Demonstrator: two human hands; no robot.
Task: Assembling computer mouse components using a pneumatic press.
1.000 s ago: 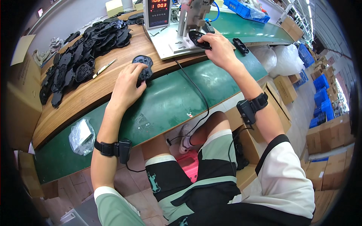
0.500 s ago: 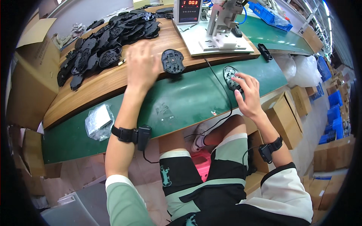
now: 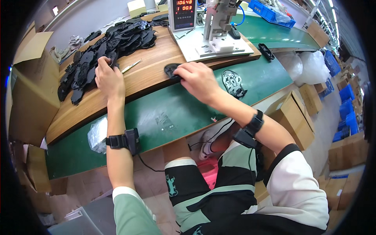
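Observation:
My left hand [image 3: 109, 81] is at the near edge of a heap of black plastic shells [image 3: 131, 39], its fingers closed on one black shell [image 3: 113, 58]. At the wooden board's front edge, my right hand [image 3: 199, 81] pinches the side of another black plastic shell [image 3: 170, 70], which looks like a computer mouse base. Its fingers cover part of that shell. Right of this hand, a black mouse-base shell with pale inner parts [image 3: 233, 83] lies on the green tabletop [image 3: 188, 103].
A press fixture [image 3: 219, 29] with a white base plate stands behind, beside a box with a red digital display [image 3: 183, 15]. A thin pointed tool [image 3: 131, 66] lies on the wooden board [image 3: 145, 74]. A clear plastic bag [image 3: 97, 135] lies left; a cardboard box [image 3: 33, 82] stands beyond.
My left hand has moved left to the heap. My right hand has left the shell on the green tabletop and moved left onto the shell on the board. The view has shifted slightly.

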